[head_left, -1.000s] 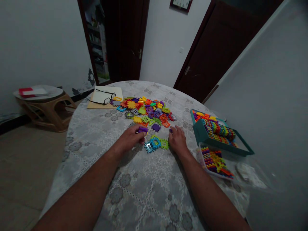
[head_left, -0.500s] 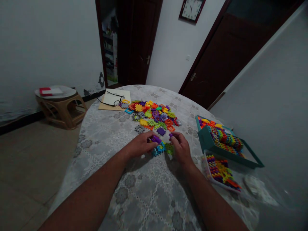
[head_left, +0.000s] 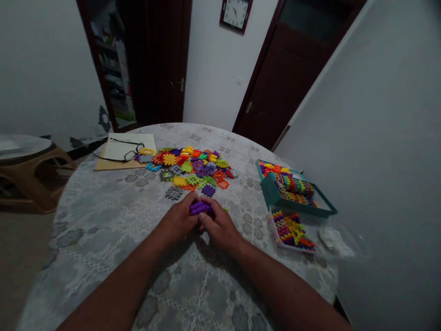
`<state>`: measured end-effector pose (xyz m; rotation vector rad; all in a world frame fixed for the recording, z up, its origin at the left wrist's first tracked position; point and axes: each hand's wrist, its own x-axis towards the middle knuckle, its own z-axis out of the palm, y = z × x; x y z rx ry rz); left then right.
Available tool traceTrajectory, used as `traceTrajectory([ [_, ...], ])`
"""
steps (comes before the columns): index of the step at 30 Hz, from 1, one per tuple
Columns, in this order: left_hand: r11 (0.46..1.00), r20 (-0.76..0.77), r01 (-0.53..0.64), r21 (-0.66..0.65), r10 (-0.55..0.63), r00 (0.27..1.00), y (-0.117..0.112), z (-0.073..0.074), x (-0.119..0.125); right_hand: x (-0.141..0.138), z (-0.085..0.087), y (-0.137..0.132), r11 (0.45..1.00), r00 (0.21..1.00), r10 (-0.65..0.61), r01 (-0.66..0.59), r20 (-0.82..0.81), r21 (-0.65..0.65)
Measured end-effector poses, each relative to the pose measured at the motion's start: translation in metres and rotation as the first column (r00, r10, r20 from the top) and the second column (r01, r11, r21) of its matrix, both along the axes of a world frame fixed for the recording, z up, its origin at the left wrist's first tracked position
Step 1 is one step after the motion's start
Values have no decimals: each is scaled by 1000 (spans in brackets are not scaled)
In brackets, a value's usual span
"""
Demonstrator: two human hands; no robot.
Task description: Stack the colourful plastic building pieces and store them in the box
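Note:
Near the middle of the table, my left hand (head_left: 181, 216) and my right hand (head_left: 217, 223) come together around purple plastic building pieces (head_left: 200, 208). Fingers of both hands are closed on them, and the thumbs hide the lower side. Just beyond lies a loose heap of colourful gear-shaped and square plastic pieces (head_left: 193, 168). A dark purple square piece (head_left: 208, 190) and a grey notched piece (head_left: 173, 192) lie at the heap's near edge. A bit of green shows beside my right hand, mostly hidden by it.
At right stand a teal box (head_left: 292, 197) and a clear plastic tub (head_left: 275, 232) of colourful pieces, with a clear plastic bag (head_left: 337, 241) beside them. Black glasses (head_left: 130, 156) rest on paper (head_left: 119, 140) at the far left. A stool (head_left: 37, 179) stands left of the round table (head_left: 113, 220).
My hands have moved together; the purple piece in the right now meets those in the left. The view has swung right, and the blue and green pieces beneath are now mostly hidden.

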<state>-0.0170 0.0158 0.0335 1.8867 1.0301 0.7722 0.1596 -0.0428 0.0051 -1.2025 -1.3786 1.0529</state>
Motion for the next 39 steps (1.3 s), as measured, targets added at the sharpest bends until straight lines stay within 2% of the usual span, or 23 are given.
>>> traceTrajectory([
  [4, 1000, -23, -6, -12, 5, 1000, -3, 0, 2, -1, 1, 4, 998, 996, 36, -40, -82, -44],
  [9, 997, -18, 66, 36, -65, 998, -8, 0, 8, 0, 0, 10, 997, 997, -65, 63, -41, -45],
  [12, 997, -59, 69, 31, -67, 996, -8, -4, 10, -1, -2, 8, 997, 998, -48, 46, -42, -55],
  [15, 996, -187, 34, 77, -19, 982, -5, -8, 8, -5, 2, 3, 1000, 1000, -23, 23, 14, 3],
  [17, 992, -301, 19, 124, 19, 953, -4, -9, 6, -6, 6, 1, 997, 992, -10, 0, 126, 79],
  [21, 978, -470, 92, 189, 7, 883, -4, -6, 4, -5, 12, 1, 979, 958, -17, -42, 286, 199],
  [24, 962, -505, 132, 241, 8, 863, -4, -6, 3, -2, 10, 4, 985, 972, -37, -3, 233, 172],
  [28, 952, -393, 109, 287, 13, 919, -1, -12, 2, 4, 8, 8, 999, 999, -42, 41, 25, 21],
  [31, 949, -263, 67, 307, 17, 965, 2, -14, -2, 19, 23, 10, 997, 994, -61, 55, -94, -60],
  [34, 939, -238, 22, 342, 64, 969, 6, -15, -6, 51, 54, 14, 996, 994, -66, 60, -90, -71],
  [36, 926, -253, 28, 377, 73, 965, 10, -17, -7, 86, 78, 21, 992, 992, -122, 121, -30, -20],
  [39, 906, -254, 44, 421, 71, 965, 15, -24, -9, 157, 112, 44, 965, 958, -258, 250, 128, 73],
])
